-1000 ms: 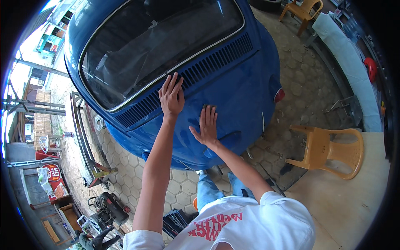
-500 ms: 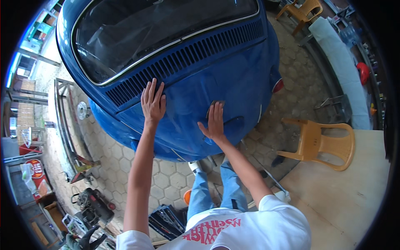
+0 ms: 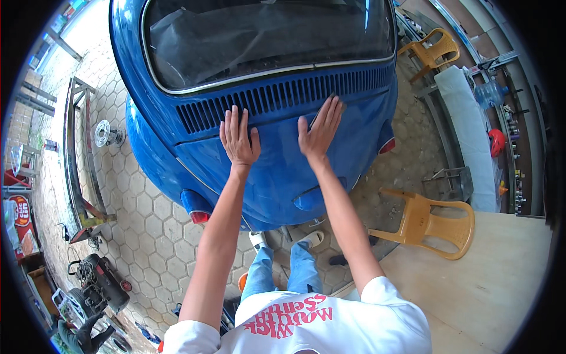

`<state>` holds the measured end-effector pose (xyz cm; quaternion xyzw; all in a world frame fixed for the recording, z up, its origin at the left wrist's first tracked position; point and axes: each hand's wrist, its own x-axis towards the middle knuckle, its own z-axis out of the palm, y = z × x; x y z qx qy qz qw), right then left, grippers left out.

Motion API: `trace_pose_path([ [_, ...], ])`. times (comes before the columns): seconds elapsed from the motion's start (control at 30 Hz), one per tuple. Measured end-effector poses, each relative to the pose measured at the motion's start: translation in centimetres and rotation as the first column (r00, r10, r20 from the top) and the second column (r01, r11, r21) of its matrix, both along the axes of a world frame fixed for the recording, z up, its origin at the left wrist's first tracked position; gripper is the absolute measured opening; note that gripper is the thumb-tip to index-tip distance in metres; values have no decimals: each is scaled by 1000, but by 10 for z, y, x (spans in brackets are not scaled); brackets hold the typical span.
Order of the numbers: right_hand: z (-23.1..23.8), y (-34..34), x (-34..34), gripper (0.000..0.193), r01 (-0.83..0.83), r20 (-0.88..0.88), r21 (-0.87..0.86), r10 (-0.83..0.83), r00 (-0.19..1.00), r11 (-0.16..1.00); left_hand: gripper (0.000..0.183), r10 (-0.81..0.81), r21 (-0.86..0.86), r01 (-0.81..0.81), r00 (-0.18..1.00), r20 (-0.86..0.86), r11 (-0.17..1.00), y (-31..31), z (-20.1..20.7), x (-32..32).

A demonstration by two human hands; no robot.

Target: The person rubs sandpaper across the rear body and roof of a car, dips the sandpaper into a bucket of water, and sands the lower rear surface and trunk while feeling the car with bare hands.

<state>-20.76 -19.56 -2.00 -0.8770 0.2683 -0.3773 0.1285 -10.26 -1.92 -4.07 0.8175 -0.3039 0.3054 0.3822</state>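
A blue car [image 3: 277, 168] stands before you, slotted vents [image 3: 277, 97] running below its rear window [image 3: 265, 44]. Your left hand [image 3: 239, 138] lies flat on the bodywork, fingertips at the vents, grip spread. Your right hand [image 3: 321, 131], beside it, is palm down, thumb apart from the fingers; a sliver of a thin, dark pad [image 3: 316, 117] shows there, but whether that grip pinches it, you cannot tell.

Bright daylight upper left; sheen on blue car [image 3: 276, 138]; edges bowed
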Motion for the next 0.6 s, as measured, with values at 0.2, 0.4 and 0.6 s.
trace_pose_path([
  [0.2, -97, 73, -70, 96, -109, -120, -67, 100, 988, 992, 45, -72, 99, 69, 997, 23, 993, -3, -1, -2],
  [0.4, -26, 33, -14, 96, -13, -107, 18, 15, 994, 1000, 47, -67, 129, 67, 998, -4, 989, 6, -12, 2],
  [0.6, 1, 42, 19, 94, 128, -29, 14, -128, 991, 992, 46, -69, 139, 71, 997, -22, 988, 6, -9, 4],
])
